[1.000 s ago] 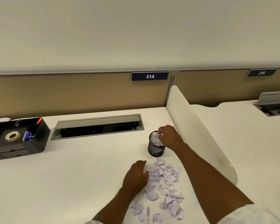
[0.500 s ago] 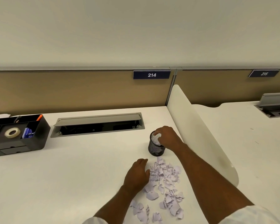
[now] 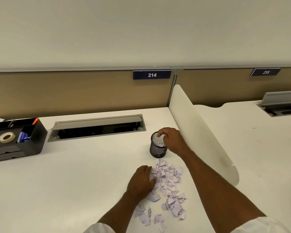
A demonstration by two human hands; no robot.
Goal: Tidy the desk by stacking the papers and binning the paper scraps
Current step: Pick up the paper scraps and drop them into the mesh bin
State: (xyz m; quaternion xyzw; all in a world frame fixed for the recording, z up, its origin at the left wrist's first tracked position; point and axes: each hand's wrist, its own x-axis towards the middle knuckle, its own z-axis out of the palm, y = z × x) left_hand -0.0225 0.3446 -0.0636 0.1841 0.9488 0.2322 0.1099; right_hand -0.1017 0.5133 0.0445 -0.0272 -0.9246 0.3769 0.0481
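Observation:
A black mesh cup [image 3: 158,151] stands on the white desk [image 3: 74,182], partly filled with torn paper. My right hand [image 3: 172,142] is over its rim, with the fingertips bunched and curled down onto the scraps at the top. A pile of torn white paper scraps [image 3: 168,184] with printed text lies just in front of the cup and trails toward me. My left hand [image 3: 141,181] rests palm down on the left edge of the pile, fingers loosely bent and touching the scraps. No whole sheets of paper show on this desk.
A black desk organiser [image 3: 15,140] with a tape roll and pens sits at the far left. An open grey cable tray [image 3: 97,126] runs along the back. A curved white divider [image 3: 203,132] stands right of the cup, and beyond it is the neighbouring desk.
My right hand has sunk a little lower onto the cup's mouth, with its fingers reaching further in. My left hand has stayed on the pile.

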